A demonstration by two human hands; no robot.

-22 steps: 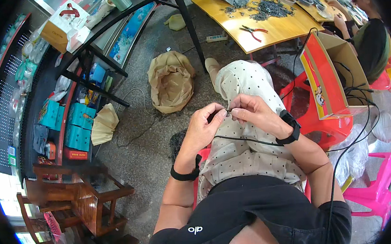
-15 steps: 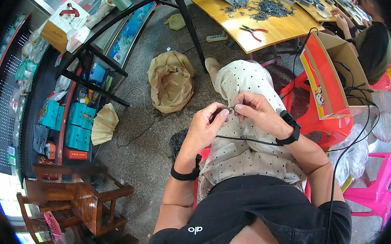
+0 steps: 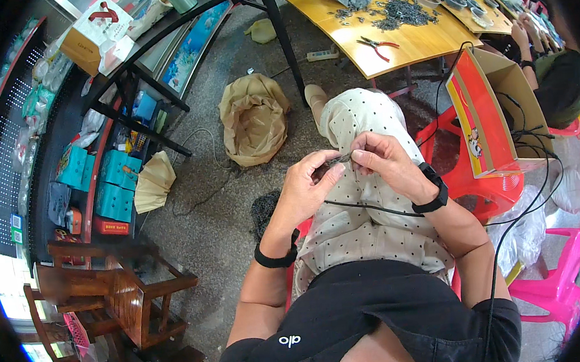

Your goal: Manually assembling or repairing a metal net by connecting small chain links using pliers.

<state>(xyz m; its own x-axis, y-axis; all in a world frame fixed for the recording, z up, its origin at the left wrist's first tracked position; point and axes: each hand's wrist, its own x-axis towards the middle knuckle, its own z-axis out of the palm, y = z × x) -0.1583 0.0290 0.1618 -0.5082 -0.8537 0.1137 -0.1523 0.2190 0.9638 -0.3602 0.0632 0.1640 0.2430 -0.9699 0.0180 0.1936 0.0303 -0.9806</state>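
My left hand (image 3: 308,186) and my right hand (image 3: 384,162) meet above my knee, over my dotted cream trousers (image 3: 366,216). Both pinch a small dark metal piece (image 3: 340,159) between thumb and fingertips, one hand at each end. It is too small to tell its shape. A black band sits on each wrist. A thin black cable (image 3: 372,207) runs across my lap under the hands.
A yellow table (image 3: 394,36) ahead holds heaps of small metal parts, red pliers (image 3: 376,44) and bowls. An open red-sided carton (image 3: 484,117) stands on a red plastic stool at right. Another person (image 3: 559,81) sits far right. An open brown sack (image 3: 253,119) lies on the floor, wooden chairs at lower left.
My hands stay together over my knee; the fingers have shifted slightly on the small piece.
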